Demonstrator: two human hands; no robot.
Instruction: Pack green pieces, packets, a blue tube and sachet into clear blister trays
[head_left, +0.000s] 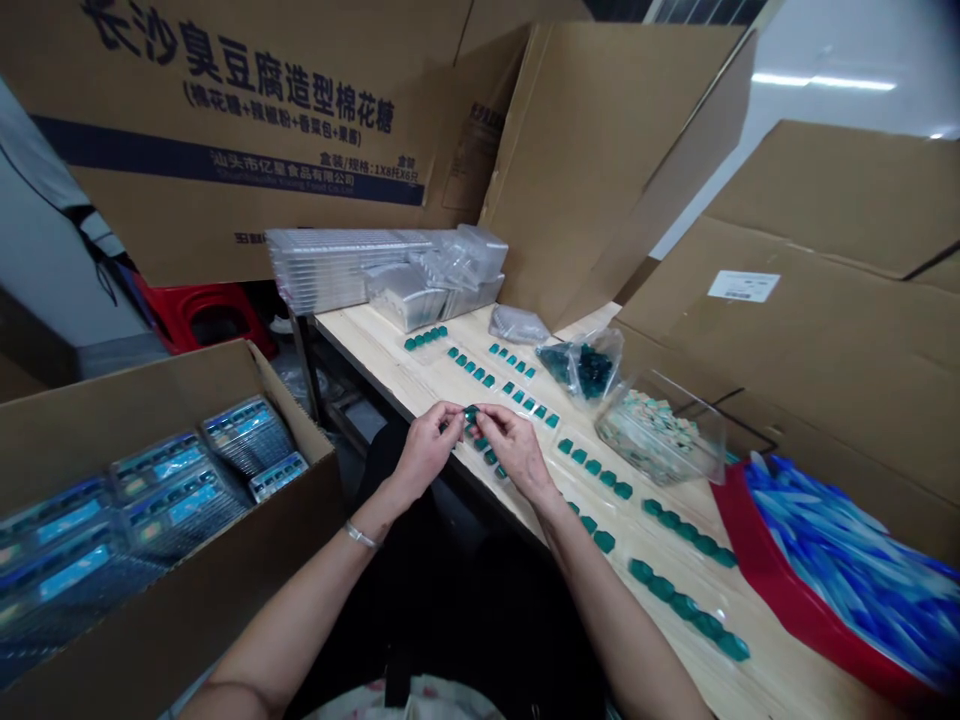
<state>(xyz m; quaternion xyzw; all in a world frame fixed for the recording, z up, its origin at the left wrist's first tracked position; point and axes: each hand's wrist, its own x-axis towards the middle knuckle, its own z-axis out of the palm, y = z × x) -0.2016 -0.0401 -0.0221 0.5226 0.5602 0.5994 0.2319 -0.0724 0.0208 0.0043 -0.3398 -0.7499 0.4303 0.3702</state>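
My left hand point(429, 446) and my right hand point(512, 448) meet above the near edge of a pale wooden table point(390, 355). Both pinch one small green piece point(470, 412) between their fingertips. Just under them lies a clear strip tray point(486, 450) with green pieces set in it. Several more clear strips of green pieces point(686, 605) lie in rows across the table, to the right and beyond my hands. A silver bracelet sits on my left wrist.
A stack of clear plastic trays point(337, 265) stands at the table's far end. A bag of green pieces point(585, 368) and a bag of pale pieces point(656, 432) lie right of centre. A red bin of blue items point(840, 570) is at right, an open carton of packs point(150, 500) at left.
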